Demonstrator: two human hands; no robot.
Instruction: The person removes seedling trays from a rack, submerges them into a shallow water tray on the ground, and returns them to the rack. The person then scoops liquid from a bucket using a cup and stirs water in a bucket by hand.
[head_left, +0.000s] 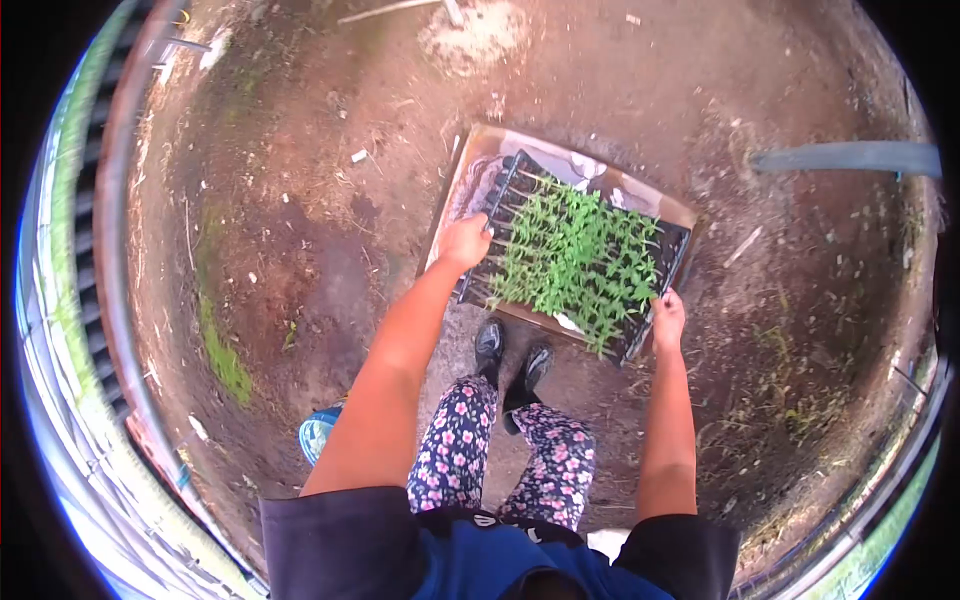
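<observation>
Black plastic tray [674, 241] of green seedlings [575, 255] is mid-frame on my feed, over a brown shallow box [672, 207]. L hand [464, 241] pinches the tray's left edge with its fingers, R hand [668, 320] its right edge nr the lower corner (boots [488, 345] just below, approx. centre).

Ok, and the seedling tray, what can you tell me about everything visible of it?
The seedling tray looks like thin black plastic, roughly rectangular, crowded with leafy green seedlings; pale stems show along its left side. It lies askew over a shallow brown container, its near right corner jutting past the rim. The left hand grips its left edge, the right hand its right edge. Whether it rests or is lifted is unclear.
</observation>
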